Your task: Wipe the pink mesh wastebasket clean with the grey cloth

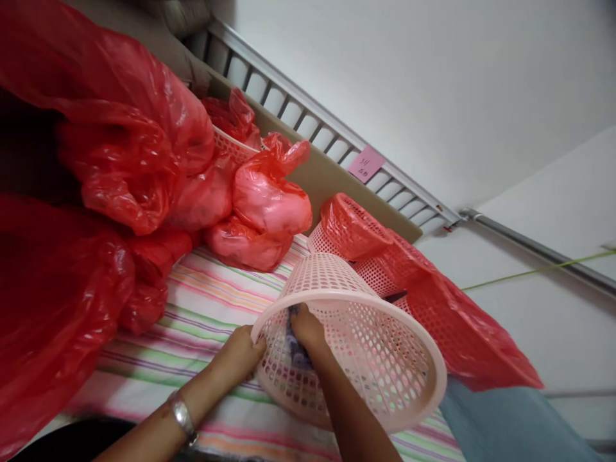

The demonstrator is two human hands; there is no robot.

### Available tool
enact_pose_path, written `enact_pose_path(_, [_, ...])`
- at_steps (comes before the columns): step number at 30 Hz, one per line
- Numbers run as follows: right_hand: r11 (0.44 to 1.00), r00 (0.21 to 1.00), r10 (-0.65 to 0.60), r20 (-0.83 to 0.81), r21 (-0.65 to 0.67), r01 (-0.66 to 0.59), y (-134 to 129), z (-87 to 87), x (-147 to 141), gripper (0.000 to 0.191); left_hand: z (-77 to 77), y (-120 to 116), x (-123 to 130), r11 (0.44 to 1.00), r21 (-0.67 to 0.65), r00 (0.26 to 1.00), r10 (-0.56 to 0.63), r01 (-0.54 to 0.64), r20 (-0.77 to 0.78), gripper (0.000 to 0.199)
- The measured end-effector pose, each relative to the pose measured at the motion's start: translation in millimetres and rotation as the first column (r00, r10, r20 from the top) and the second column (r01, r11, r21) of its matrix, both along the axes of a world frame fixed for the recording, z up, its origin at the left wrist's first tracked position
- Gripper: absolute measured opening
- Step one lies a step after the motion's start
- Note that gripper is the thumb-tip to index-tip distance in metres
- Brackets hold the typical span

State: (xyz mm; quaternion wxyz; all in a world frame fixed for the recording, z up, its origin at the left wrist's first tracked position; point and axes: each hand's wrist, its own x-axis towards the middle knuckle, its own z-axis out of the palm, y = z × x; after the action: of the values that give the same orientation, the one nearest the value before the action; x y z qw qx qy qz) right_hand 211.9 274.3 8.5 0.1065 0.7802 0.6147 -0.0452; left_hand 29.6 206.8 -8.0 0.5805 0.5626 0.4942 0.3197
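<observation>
A pale pink plastic basket [337, 276] with a perforated wall lies tipped on its side, its wide mouth facing me. My left hand [244, 353] grips the rim at the left, thumb over the edge. Inside the basket, my right hand [308, 327] is closed on a bunched purple-grey cloth [297, 353] pressed against the inner wall. Part of the cloth is hidden by the hand. The basket rests on a striped sheet [202, 301].
Red plastic bags [269, 205] with things inside crowd the left. More pink baskets [322, 240], partly covered by red plastic [462, 321], lie at the right. Behind runs a metal bed rail [312, 102] with a pink note [366, 164]. A blue cloth [505, 420] hangs at lower right.
</observation>
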Motion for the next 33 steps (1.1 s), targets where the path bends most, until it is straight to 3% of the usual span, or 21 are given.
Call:
enact_pose_path(7, [0.976, 0.977, 0.212, -0.012, 0.042, -0.212, -112, -1.4, -38, 0.03, -5.1, 0, -1, 0.998, 0.058, 0.998, 0.015, -0.011, -0.06, 0.025])
enact_pose_path(11, [0.974, 0.974, 0.224, 0.013, 0.028, -0.225, -129, 3.6, -43, 0.031, -3.9, 2, -5, 0.993, 0.119, 0.991, 0.034, -0.019, -0.13, 0.025])
enact_pose_path(16, [0.978, 0.977, 0.205, 0.062, 0.03, -0.207, -99, 4.4, -36, 0.032, 3.5, 8, -11, 0.984, 0.176, 0.979, 0.045, -0.009, -0.201, 0.028])
enact_pose_path(22, [0.998, 0.995, 0.046, 0.094, 0.035, -0.049, -15, -1.1, -7, 0.039, 12.0, 11, -12, 0.977, 0.213, 0.969, 0.032, 0.022, -0.247, 0.031])
enact_pose_path(27, [0.999, 0.997, 0.019, 0.08, 0.025, -0.021, 38, -5.6, 15, 0.04, 10.6, 10, -12, 0.974, 0.227, 0.976, 0.041, 0.009, -0.215, 0.028])
enact_pose_path(30, [0.999, 0.998, 0.011, 0.063, 0.032, -0.013, 44, -6.8, 19, 0.041, 3.5, 3, -8, 0.991, 0.13, 0.997, 0.038, -0.03, -0.061, 0.022])
enact_pose_path(33, [0.999, 0.999, 0.011, 0.041, 0.036, -0.013, 42, -5.7, 21, 0.04, -5.3, -8, 1, 0.997, -0.06, 0.998, -0.04, 0.043, 0.045, 0.028])
